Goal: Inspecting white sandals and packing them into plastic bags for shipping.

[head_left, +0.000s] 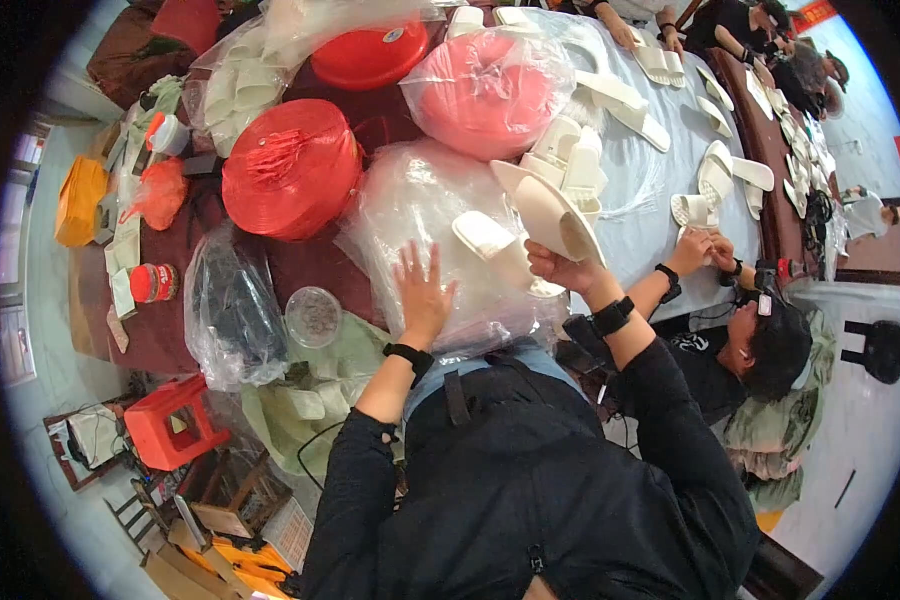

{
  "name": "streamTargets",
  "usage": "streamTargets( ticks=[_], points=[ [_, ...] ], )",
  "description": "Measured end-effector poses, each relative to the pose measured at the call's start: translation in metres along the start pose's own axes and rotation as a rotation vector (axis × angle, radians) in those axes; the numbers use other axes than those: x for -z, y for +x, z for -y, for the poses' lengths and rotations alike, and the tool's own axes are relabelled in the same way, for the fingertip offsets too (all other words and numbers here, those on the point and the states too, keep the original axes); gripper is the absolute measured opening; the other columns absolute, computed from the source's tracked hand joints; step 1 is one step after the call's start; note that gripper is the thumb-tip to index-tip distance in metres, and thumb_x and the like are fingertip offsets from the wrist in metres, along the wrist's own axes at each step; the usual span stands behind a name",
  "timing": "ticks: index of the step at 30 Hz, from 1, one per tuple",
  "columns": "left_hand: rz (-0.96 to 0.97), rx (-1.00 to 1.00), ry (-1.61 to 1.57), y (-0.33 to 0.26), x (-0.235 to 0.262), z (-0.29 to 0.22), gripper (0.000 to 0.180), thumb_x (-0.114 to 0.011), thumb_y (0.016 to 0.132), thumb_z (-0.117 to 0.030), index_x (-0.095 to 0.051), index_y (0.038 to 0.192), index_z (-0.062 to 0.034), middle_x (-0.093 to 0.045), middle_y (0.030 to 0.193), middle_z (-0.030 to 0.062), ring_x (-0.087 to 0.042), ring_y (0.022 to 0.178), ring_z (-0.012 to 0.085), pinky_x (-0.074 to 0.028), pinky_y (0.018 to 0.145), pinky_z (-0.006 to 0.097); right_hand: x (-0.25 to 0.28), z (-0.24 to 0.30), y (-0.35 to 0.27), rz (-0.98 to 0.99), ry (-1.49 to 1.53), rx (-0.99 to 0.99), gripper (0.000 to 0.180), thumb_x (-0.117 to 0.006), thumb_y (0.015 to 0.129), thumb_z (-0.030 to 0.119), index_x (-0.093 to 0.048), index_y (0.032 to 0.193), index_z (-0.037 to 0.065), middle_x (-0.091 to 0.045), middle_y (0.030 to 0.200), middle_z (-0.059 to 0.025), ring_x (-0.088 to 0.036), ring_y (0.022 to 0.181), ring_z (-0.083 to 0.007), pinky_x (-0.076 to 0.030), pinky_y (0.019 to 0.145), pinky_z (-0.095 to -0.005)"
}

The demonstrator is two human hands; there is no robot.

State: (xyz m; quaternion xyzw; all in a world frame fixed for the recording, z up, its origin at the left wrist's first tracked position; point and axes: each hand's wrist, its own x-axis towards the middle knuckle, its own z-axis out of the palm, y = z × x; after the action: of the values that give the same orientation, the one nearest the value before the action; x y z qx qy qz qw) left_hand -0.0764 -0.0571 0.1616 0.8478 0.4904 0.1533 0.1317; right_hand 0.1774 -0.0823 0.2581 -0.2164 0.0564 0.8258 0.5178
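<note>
Left hand point(422, 292) lies flat, fingers spread and released, on the clear plastic bag point(420, 215) atop the worktop point(660, 200); right hand point(560, 268) beside it grips a cream slipper point(548, 212), sole tilted up above the bag.

Packing workshop: slippers point(560, 215), plastic bags point(420, 200), co-workers.

Both arms are reaching forward in black sleeves, each wrist wearing a dark band. The left hand point(422, 293) is lying flat, fingers spread — palm down. The right hand point(560, 268) is closing its grip farther right — fingers curled, wrist slightly raised.
</note>
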Motion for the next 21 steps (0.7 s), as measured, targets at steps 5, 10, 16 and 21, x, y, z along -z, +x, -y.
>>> streamTargets(
  ticks=[5,10,16,21],
  points=[
    [0.345,0.927,-1.331,0.033,0.025,-0.048,0.063,-0.049,0.09,-0.032,-0.014,0.136,-0.009,-0.047,0.116,0.0149,-0.058,0.089,0.0233,-0.05,0.066,0.035,-0.005,-0.011,0.008,0.364,-0.123,-0.126,0.046,-0.039,0.084,0.047,-0.053,0.097,0.004,-0.045,0.068,-0.0098,-0.042,0.056,-0.0169,-0.034,0.047,-0.0267],
    [0.288,0.917,-1.637,0.036,0.0,-0.049,0.044,-0.056,0.085,-0.022,-0.032,0.119,-0.0078,-0.053,0.106,0.0101,-0.058,0.088,0.0192,-0.051,0.06,0.028,-0.003,-0.038,0.011,0.332,-0.041,-0.3,0.049,-0.035,0.086,0.047,-0.052,0.101,0.002,-0.049,0.074,-0.0122,-0.043,0.06,-0.0195,-0.037,0.056,-0.0306],
    [0.1,0.76,-1.586,0.04,-0.007,-0.014,0.04,-0.05,0.078,0.006,-0.04,0.116,-0.0022,-0.057,0.106,0.0129,-0.059,0.094,0.0235,-0.05,0.079,0.035,0.05,-0.03,0.009,0.264,0.205,-0.245,0.054,-0.034,0.087,0.048,-0.052,0.111,0.003,-0.058,0.092,-0.0191,-0.053,0.076,-0.0264,-0.043,0.074,-0.0356],
    [0.215,0.881,-1.501,0.051,0.004,0.003,0.04,-0.053,0.077,0.004,-0.04,0.115,-0.0016,-0.057,0.106,0.0119,-0.058,0.094,0.0212,-0.048,0.08,0.033,0.059,-0.041,0.037,0.202,0.1,-0.181,0.052,-0.04,0.087,0.042,-0.047,0.121,0.004,-0.053,0.115,-0.023,-0.052,0.099,-0.0314,-0.039,0.09,-0.0398]
  ],
)
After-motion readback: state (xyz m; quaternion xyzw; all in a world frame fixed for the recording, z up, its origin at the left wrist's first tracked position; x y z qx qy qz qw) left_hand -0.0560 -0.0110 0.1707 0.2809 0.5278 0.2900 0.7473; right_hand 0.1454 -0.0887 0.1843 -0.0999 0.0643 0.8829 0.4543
